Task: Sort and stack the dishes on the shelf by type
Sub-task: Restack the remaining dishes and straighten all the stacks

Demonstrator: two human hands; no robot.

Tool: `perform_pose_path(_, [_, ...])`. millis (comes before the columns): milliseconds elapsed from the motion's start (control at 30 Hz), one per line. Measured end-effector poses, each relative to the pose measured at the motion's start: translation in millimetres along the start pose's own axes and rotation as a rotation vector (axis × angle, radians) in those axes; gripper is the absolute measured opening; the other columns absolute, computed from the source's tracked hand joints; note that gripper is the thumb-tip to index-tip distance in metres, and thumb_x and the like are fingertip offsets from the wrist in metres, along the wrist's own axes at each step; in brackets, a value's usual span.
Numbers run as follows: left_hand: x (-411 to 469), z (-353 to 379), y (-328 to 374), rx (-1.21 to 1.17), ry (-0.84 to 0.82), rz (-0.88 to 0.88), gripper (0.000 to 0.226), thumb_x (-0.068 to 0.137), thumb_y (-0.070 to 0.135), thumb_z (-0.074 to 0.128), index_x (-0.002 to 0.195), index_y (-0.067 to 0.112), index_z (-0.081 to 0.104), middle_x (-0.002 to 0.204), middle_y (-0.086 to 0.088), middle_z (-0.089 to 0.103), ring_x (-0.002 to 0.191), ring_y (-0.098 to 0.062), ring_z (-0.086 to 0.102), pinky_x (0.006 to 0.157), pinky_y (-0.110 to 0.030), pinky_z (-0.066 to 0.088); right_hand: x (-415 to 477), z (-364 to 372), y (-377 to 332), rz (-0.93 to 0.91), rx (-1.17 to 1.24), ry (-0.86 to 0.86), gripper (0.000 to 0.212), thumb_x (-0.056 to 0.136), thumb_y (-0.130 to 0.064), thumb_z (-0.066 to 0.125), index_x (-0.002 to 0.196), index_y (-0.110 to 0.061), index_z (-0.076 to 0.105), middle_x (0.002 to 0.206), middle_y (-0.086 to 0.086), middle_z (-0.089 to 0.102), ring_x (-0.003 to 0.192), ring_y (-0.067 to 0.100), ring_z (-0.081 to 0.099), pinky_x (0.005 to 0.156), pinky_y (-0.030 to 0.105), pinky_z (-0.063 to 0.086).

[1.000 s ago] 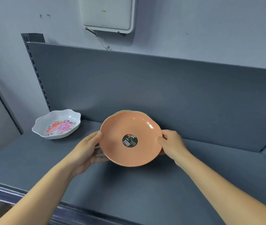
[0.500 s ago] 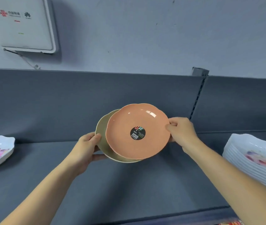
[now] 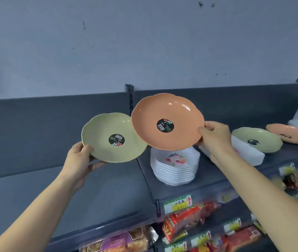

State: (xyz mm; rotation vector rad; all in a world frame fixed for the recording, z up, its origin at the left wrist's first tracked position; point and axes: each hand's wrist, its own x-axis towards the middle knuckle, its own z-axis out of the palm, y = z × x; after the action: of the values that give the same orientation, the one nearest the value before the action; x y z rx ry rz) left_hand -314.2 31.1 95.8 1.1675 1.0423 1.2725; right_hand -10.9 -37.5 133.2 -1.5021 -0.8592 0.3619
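Note:
My right hand (image 3: 214, 138) grips the right rim of an orange plate (image 3: 166, 122) with a round black sticker, held tilted in the air above the shelf. My left hand (image 3: 80, 157) grips the left rim of a green plate (image 3: 113, 138) of the same shape, lower and to the left. The orange plate's edge overlaps the green one. Below the orange plate stands a stack of white floral dishes (image 3: 174, 166). Farther right on the shelf sit a stack of green plates (image 3: 257, 140) and a stack of orange plates (image 3: 290, 133).
The dark grey shelf (image 3: 108, 188) has a back panel and an upright post (image 3: 130, 99). A second white stack (image 3: 248, 151) lies behind my right arm. Snack packets (image 3: 190, 220) fill the lower shelf.
The view swung right along the shelf. The two plates, held together before, are now pulled apart, the orange one raised to the right and the green one left in my left hand.

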Motion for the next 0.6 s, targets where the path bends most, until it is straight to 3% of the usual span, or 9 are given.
perform_pose_path(100, [-11.7, 50.7, 2.5, -0.005, -0.038, 0.026, 0.03, 0.092, 0.002, 0.035, 0.109, 0.006, 0.059, 0.097, -0.011, 0.068, 0.067, -0.02, 0.072, 0.056, -0.026, 0.059, 11.3, -56.3, 13.3, 0.006, 0.003, 0.055, 0.018, 0.078, 0.005, 0.044, 0.074, 0.007, 0.061, 0.059, 0.007, 0.051, 0.057, 0.022, 0.047, 0.042, 0.019, 0.046])
perform_pose_path(133, [-14.4, 67.3, 2.7, -0.01, -0.051, 0.033, 0.031, 0.091, 0.002, 0.035, 0.109, 0.008, 0.06, 0.095, -0.01, 0.069, 0.066, -0.019, 0.072, 0.056, -0.026, 0.059, 17.2, -74.8, 19.0, 0.008, -0.006, 0.083, 0.017, 0.078, 0.004, 0.045, 0.077, 0.008, 0.062, 0.062, 0.009, 0.052, 0.058, 0.022, 0.047, 0.044, 0.019, 0.045])
perform_pose_path(267, [-16.5, 132.5, 1.9, -0.04, -0.091, 0.038, 0.031, 0.09, 0.001, 0.037, 0.114, 0.007, 0.057, 0.099, -0.014, 0.065, 0.079, -0.029, 0.068, 0.058, -0.03, 0.06, 39.0, -143.9, 41.1, 0.044, -0.024, 0.19, 0.018, 0.078, 0.002, 0.048, 0.073, -0.003, 0.065, 0.076, 0.011, 0.063, 0.074, 0.026, 0.059, 0.075, 0.047, 0.059])
perform_pose_path(333, [-13.6, 165.7, 1.4, -0.046, -0.122, 0.032, 0.031, 0.09, 0.0, 0.038, 0.115, 0.006, 0.055, 0.097, -0.013, 0.064, 0.082, -0.03, 0.064, 0.059, -0.03, 0.06, 46.3, -177.3, 50.9, 0.067, 0.022, 0.235, 0.029, 0.082, 0.006, 0.047, 0.07, -0.013, 0.066, 0.079, 0.008, 0.066, 0.079, 0.026, 0.064, 0.063, 0.038, 0.061])
perform_pose_path(400, [-9.6, 201.1, -1.0, -0.05, -0.192, 0.024, 0.032, 0.089, 0.0, 0.039, 0.116, 0.008, 0.056, 0.095, -0.009, 0.065, 0.085, -0.028, 0.064, 0.061, -0.031, 0.061, 51.2, -209.3, 59.9, 0.082, 0.063, 0.286, 0.03, 0.085, 0.007, 0.047, 0.083, -0.013, 0.068, 0.08, 0.004, 0.065, 0.076, 0.021, 0.064, 0.048, 0.023, 0.057])
perform_pose_path(467, [-5.3, 236.7, -3.8, -0.039, -0.265, 0.021, 0.032, 0.09, 0.0, 0.039, 0.115, 0.009, 0.056, 0.098, -0.009, 0.066, 0.085, -0.027, 0.065, 0.063, -0.033, 0.061, 55.6, -236.4, 68.5, 0.109, 0.086, 0.346, 0.027, 0.086, 0.006, 0.049, 0.092, -0.013, 0.066, 0.088, 0.006, 0.065, 0.079, 0.021, 0.063, 0.045, 0.018, 0.055])
perform_pose_path(600, [3.7, 306.0, -11.7, 0.001, -0.407, -0.003, 0.031, 0.091, -0.001, 0.035, 0.108, 0.012, 0.058, 0.093, -0.011, 0.068, 0.075, -0.024, 0.07, 0.058, -0.029, 0.059, 71.1, -277.7, 86.2, 0.141, 0.085, 0.469, 0.025, 0.085, 0.006, 0.048, 0.083, -0.013, 0.064, 0.091, 0.01, 0.065, 0.082, 0.026, 0.065, 0.046, 0.017, 0.055])
